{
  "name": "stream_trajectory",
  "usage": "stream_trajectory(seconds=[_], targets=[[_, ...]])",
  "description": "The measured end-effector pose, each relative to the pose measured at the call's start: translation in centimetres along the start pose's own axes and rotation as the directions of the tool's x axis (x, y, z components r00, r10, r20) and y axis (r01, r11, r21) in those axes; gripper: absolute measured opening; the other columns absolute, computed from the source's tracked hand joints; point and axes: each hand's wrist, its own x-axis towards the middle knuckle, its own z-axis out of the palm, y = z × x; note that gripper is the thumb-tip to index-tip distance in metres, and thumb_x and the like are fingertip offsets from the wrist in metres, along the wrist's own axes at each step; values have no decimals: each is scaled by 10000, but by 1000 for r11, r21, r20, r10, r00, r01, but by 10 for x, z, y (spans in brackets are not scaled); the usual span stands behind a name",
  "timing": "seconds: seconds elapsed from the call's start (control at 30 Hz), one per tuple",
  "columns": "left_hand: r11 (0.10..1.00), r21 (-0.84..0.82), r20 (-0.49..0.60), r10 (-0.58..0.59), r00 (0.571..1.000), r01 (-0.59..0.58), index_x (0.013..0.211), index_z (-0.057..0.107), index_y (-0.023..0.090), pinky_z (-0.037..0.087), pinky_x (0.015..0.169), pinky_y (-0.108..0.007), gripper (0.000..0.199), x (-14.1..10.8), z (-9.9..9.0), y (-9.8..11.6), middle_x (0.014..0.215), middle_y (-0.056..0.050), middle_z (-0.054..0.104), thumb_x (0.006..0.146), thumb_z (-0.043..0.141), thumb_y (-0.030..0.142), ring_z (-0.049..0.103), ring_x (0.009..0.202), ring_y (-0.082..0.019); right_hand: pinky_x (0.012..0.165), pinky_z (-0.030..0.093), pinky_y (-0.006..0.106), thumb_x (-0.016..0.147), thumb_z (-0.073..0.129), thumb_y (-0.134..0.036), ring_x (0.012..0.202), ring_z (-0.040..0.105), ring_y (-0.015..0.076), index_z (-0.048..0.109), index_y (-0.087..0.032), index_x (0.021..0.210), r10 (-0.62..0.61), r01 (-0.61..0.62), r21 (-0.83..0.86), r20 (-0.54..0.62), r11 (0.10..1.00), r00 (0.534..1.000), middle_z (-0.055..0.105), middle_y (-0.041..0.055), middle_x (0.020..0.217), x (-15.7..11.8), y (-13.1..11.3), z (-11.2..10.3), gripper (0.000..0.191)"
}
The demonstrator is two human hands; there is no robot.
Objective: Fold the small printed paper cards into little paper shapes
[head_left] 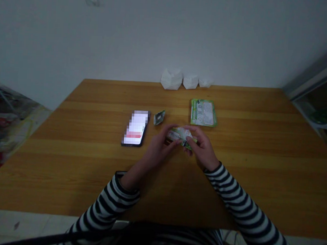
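Observation:
Between my two hands is a small green-and-white printed packet, partly folded or creased. My left hand (158, 147) grips the left end of the packet (181, 134), thumb along its lower edge. My right hand (203, 147) pinches its right side, with the thumb on top. A small folded green and silver piece (159, 117) lies just beyond my left hand. Farther back on the right, a flat green-and-white packet (203, 112) rests on the wooden table (246, 140).
A phone (136, 128) with a lit screen lies left of my hands. Three white folded paper objects (171, 79) stand along the wall at the table's back edge. A dark object's edge (121, 173) shows beside my left sleeve.

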Motion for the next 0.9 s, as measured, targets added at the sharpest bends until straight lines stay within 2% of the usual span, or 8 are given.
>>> stream_trajectory(seconds=[0.1, 0.23, 0.33, 0.4, 0.5, 0.67, 0.8, 0.9], targets=[[1000, 6, 27, 11, 1000, -11, 1249, 583, 189, 552, 693, -259, 410, 3, -2, -4, 1043, -77, 700, 884, 647, 363, 661, 813, -162, 412, 442, 203, 929, 579, -396, 432, 539, 86, 662, -218, 1015, 19, -20, 26, 47, 999, 999, 650, -22, 620, 0, -3, -3, 215], [984, -172, 53, 51, 997, -41, 1183, 666, 179, 558, 868, -321, 348, 5, -6, -5, 1142, -96, 720, 860, 683, 307, 677, 1003, -201, 462, 487, 209, 897, 631, -388, 490, 594, 94, 698, -212, 1029, 49, -59, 71, 127, 996, 991, 691, -8, 670, 1, 0, -8, 230], [980, -197, 88, 15, 996, 3, 1112, 726, 186, 558, 913, -345, 274, 4, -7, -4, 1111, -88, 747, 863, 679, 290, 697, 1002, -198, 565, 557, 245, 811, 736, -358, 600, 651, 112, 732, -215, 977, 16, -18, 70, 30, 997, 999, 728, 14, 791, 3, 4, -7, 219], [981, -188, 46, -40, 998, 48, 1133, 725, 188, 558, 930, -360, 307, 4, -6, -3, 1110, -88, 752, 841, 704, 283, 709, 989, -199, 631, 587, 270, 765, 780, -334, 658, 671, 123, 752, -219, 918, -13, 16, 58, -53, 998, 998, 742, 22, 855, 5, 5, -6, 193], [984, -152, -23, -95, 995, 91, 1102, 739, 171, 557, 935, -355, 311, 4, -7, -2, 1091, -95, 757, 814, 733, 288, 715, 983, -204, 721, 610, 314, 732, 808, -317, 752, 693, 149, 765, -226, 879, -28, 33, 52, -86, 998, 996, 754, 26, 890, 6, 5, -6, 177], [999, -17, -19, -31, 999, 31, 1194, 697, 218, 583, 747, -275, 409, 6, -13, -3, 1113, -82, 752, 808, 741, 346, 716, 909, -187, 698, 628, 320, 727, 814, -327, 725, 704, 152, 764, -223, 927, 17, -20, 106, 24, 994, 1000, 752, 31, 903, 5, 4, -8, 231], [998, -39, 84, 42, 996, -39, 1306, 612, 256, 559, 874, -305, 483, 6, -14, -4, 1237, -76, 701, 838, 714, 324, 683, 1052, -195, 695, 632, 313, 741, 806, -322, 714, 709, 146, 759, -220, 965, 53, -69, 137, 118, 988, 992, 755, 30, 895, 4, 5, -10, 251], [993, -116, 124, 14, 992, 0, 1204, 688, 217, 561, 890, -336, 380, 5, -12, -2, 1135, -88, 743, 833, 717, 293, 704, 1000, -204, 726, 630, 320, 753, 796, -302, 747, 718, 149, 760, -231, 971, 42, -62, 143, 139, 988, 989, 761, 28, 914, 4, 6, -12, 232]])
